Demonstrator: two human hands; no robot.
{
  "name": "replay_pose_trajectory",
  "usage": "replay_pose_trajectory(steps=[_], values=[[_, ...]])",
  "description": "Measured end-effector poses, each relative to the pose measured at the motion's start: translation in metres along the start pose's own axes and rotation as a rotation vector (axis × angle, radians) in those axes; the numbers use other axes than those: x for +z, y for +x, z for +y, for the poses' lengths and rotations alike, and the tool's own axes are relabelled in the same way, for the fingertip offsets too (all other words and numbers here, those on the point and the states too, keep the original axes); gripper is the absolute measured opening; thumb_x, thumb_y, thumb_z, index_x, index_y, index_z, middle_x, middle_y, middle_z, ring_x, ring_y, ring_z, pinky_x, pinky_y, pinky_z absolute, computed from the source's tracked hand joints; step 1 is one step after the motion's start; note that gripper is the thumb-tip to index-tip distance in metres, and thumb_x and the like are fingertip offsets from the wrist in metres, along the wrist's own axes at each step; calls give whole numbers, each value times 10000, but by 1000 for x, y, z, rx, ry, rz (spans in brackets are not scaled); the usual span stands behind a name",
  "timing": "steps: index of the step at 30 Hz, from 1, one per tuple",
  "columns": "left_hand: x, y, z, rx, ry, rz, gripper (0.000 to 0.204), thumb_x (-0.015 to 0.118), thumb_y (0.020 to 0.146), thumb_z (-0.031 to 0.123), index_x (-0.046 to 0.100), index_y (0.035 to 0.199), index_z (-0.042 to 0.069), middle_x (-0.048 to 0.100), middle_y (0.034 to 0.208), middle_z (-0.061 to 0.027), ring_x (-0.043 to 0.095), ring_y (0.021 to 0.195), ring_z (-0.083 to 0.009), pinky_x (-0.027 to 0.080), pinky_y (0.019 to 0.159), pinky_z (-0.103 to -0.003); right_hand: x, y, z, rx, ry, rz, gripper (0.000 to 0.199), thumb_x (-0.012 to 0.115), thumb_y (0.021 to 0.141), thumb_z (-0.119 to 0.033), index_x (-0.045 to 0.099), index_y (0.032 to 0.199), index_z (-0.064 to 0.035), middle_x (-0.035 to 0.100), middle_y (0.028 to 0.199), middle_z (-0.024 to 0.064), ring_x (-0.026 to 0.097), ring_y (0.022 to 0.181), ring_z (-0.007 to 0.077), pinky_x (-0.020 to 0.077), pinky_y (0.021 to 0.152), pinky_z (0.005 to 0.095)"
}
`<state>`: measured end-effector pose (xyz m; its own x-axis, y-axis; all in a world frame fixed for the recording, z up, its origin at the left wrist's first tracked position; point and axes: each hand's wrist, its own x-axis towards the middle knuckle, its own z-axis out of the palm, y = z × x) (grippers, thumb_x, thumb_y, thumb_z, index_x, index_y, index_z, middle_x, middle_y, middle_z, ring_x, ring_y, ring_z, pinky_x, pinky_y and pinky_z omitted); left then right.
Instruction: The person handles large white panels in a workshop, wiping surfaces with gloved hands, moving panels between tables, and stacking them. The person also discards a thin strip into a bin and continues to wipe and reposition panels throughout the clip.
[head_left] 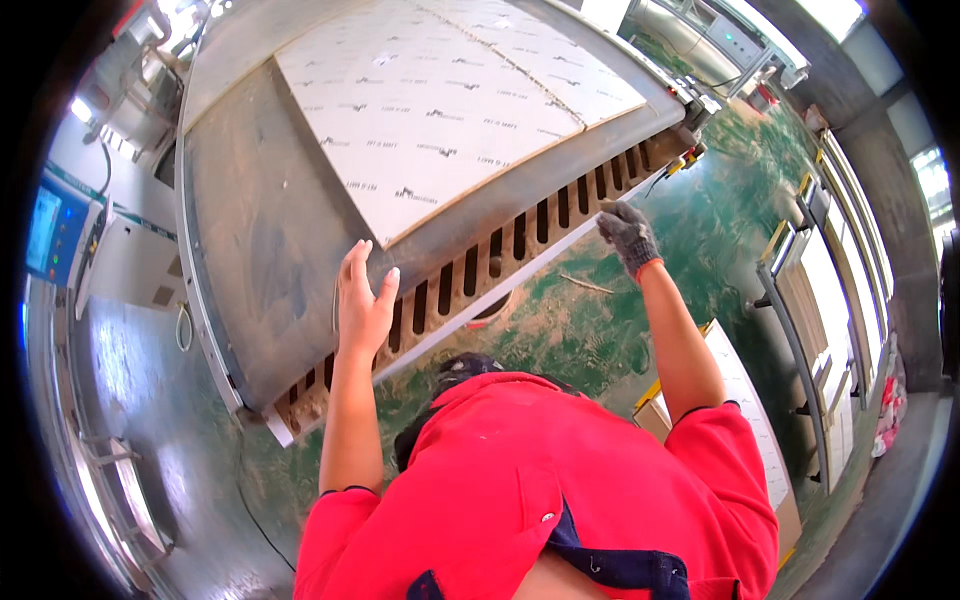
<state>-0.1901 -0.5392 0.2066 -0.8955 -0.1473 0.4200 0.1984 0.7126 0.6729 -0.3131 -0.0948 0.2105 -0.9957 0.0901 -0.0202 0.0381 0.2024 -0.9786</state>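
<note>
My left hand (364, 308), bare, is raised over the slotted front edge of a wide machine bed with its fingers apart and nothing in them. Just beyond its fingertips lies the near corner of a large board (420, 130) covered in white printed film. A dusty seam divides that board from a narrower white strip (560, 60) on its right. My right hand (630, 238), in a dark grey knitted glove, hangs beside the front edge farther right. Its fingers are loosely bent and I see nothing held in them.
The dark bed (270, 230) ends in a slotted, dusty front rail (470, 275). A control cabinet with a blue screen (45, 230) stands left. Racks of upright panels (820, 320) stand right, and a white board (745, 400) leans beside me. Dust covers the green floor (570, 320).
</note>
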Motion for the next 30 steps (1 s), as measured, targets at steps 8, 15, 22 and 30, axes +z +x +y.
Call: replay_pose_trajectory(steps=[8, 15, 22, 30], values=[[57, 92, 21, 6, 257, -3, 743, 715, 879, 334, 354, 1469, 64, 358, 1501, -191, 349, 1370, -397, 324, 1124, -500, 11, 100, -23, -184, -257, -57, 422, 685, 900, -210, 607, 1268, -19, 657, 1258, 138, 610, 1187, 260, 470, 1001, 357], [62, 81, 19, -137, 506, 92, 746, 738, 806, 518, 509, 1373, 91, 446, 1437, -84, 394, 1326, -316, 262, 1133, -474, 17, 185, -74, -493, -853, -12, 503, 682, 881, -311, 567, 1312, -79, 591, 1301, 175, 529, 1231, 377, 422, 1072, 449], [60, 55, 18, -204, 747, 206, 652, 690, 826, 549, 582, 1288, 102, 556, 1304, -58, 480, 1217, -289, 295, 1094, -466, 15, 218, -62, -724, -951, -138, 542, 605, 918, -347, 514, 1345, -25, 564, 1331, 201, 529, 1226, 371, 394, 1059, 465], [57, 57, 37, -691, 526, 170, 668, 721, 854, 476, 524, 1365, 93, 526, 1384, -132, 438, 1300, -338, 302, 1126, -463, -31, 234, -74, -685, -946, -140, 521, 586, 922, -322, 518, 1340, -18, 588, 1315, 197, 550, 1212, 369, 416, 1035, 466]])
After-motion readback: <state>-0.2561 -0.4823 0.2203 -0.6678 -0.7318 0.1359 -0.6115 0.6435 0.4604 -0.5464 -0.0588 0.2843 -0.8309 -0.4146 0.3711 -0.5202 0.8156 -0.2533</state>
